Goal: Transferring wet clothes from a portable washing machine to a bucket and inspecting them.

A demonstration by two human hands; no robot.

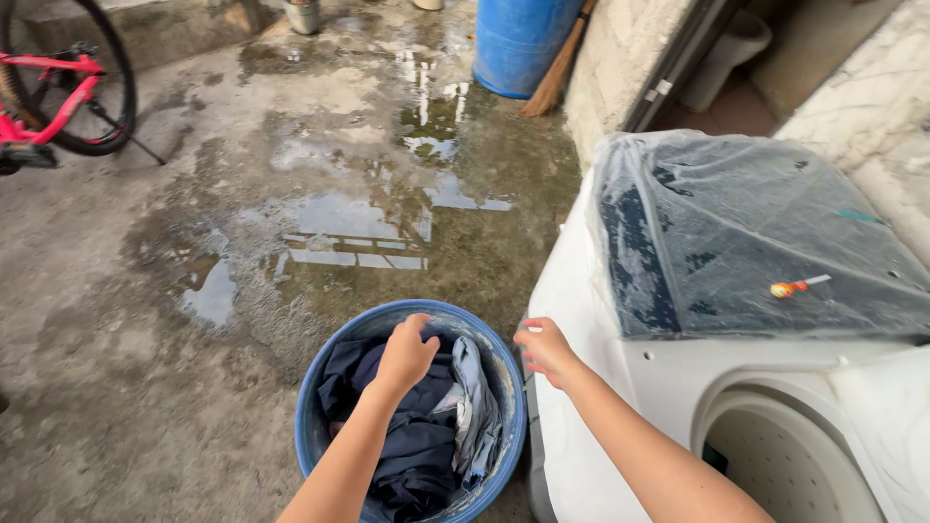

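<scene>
A blue round bucket (320, 373) stands on the wet concrete floor, filled with dark navy and grey clothes (426, 455). My left hand (405, 353) reaches down into it with fingers curled onto the top of the dark clothes. My right hand (545, 349) hovers beside the bucket's right rim, at the front left corner of a white washing machine (630, 387), fingers loosely bent and holding nothing. The machine's round drum opening (785, 465) shows at the lower right.
A clear plastic sheet (746, 232) covers the machine's lid, with a small orange and white object (792, 287) on it. Puddles (349, 228) lie on the floor ahead. A pink bicycle (58, 92) stands far left, a blue barrel (518, 39) and broom (557, 68) at the back.
</scene>
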